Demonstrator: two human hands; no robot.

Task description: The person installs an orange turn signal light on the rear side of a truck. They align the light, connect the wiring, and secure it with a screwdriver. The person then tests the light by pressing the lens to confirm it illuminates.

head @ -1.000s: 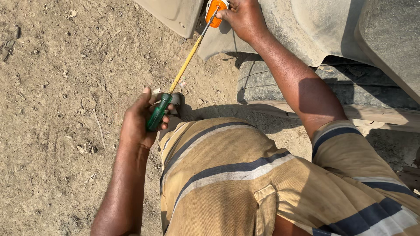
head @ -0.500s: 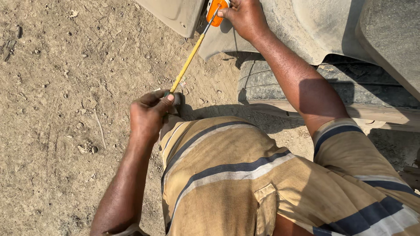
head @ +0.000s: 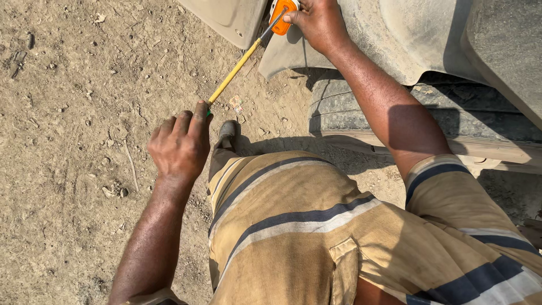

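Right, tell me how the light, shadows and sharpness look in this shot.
Head view: hard sunlight from the upper right, the dirt ground bright. A dark shadow lies under the tyre and beside the striped shirt. The left hand, right hand and yellow tape are sharp, with no motion blur.

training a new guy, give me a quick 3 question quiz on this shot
1. True or false: the yellow tape blade runs between both hands.
2. What does the right hand hold against the grey panel?
3. Where is the left hand: A over the dirt ground, B on the tyre?

Key: 1 true. 2 the orange tape measure case. 3 A.
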